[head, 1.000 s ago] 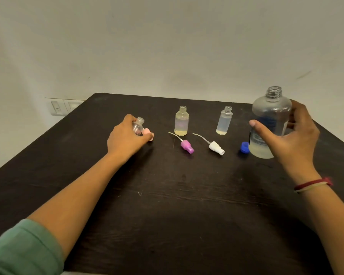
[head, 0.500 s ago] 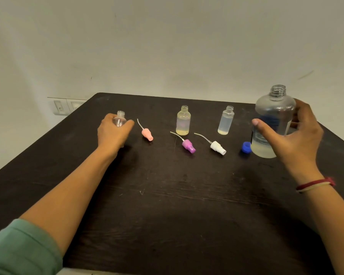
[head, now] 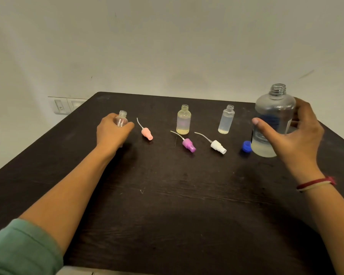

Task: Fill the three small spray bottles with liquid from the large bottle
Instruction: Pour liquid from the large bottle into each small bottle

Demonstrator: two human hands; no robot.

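Clear large bottle [head: 274, 116], uncapped: my right hand [head: 298, 139] curls round it; left hand [head: 111, 132] grips leftmost small bottle [head: 122, 118]. Next, likely: steady pour.

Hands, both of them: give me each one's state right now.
Left hand: closed round the leftmost small bottle.
Right hand: closed round the large bottle.
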